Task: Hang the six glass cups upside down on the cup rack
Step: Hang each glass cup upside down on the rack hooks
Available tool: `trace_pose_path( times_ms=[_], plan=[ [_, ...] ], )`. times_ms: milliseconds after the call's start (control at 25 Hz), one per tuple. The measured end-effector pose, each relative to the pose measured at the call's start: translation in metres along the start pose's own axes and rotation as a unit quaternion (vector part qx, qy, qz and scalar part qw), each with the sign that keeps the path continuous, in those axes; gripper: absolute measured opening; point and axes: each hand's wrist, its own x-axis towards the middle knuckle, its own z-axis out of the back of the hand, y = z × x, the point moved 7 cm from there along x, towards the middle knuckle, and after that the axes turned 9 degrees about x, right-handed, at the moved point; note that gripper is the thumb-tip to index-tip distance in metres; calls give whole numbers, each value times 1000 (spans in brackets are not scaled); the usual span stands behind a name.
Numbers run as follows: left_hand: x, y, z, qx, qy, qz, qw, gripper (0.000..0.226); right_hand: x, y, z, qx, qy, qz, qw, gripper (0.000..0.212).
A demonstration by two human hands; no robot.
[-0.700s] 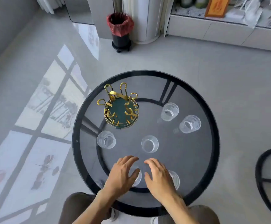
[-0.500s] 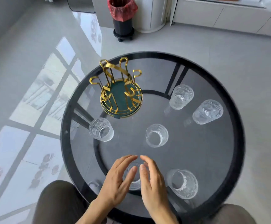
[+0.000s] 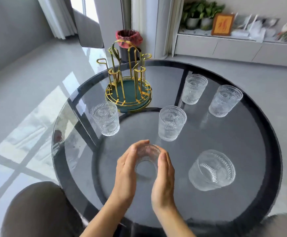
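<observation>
A gold wire cup rack (image 3: 128,82) with a green base stands at the far left of the round glass table (image 3: 262,127), its hooks bare. My left hand (image 3: 127,168) and my right hand (image 3: 164,175) cup a ribbed glass cup (image 3: 147,159) between their palms near the table's front. Other glass cups stand upright: one at the left (image 3: 105,118), one in the middle (image 3: 171,125), two at the far right (image 3: 194,88) (image 3: 225,100). A further cup (image 3: 212,170) stands at the near right.
A black bin with a red liner (image 3: 128,38) stands on the floor behind the rack. A low white cabinet (image 3: 225,47) with plants and a framed picture runs along the back right. My knees show under the table's near edge.
Both hands have closed in around the front cup, which now sits between the palms. The head has tilted up, so the room behind the table comes into view.
</observation>
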Motion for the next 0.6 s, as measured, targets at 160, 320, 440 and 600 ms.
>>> trace_pose_path(
  times_ms=[160, 320, 440, 600],
  plan=[
    [-4, -10, -1, -43, -6, -4, 999, 41, -2, 6, -2, 8, 13, 33, 999, 48],
    [-10, -10, -1, -21, -17, 2, 1000, 44, 0, 7, 1, 7, 10, 23, 1000, 47],
    [-17, -18, 5, 19, 1, 10, 1000, 36, 3, 6, -1, -3, 16, 5, 1000, 49],
    [-21, -21, 12, 158, 154, 10, 975, 64, 7, -2, 7, 34, -23, -53, 998, 61]
  ],
)
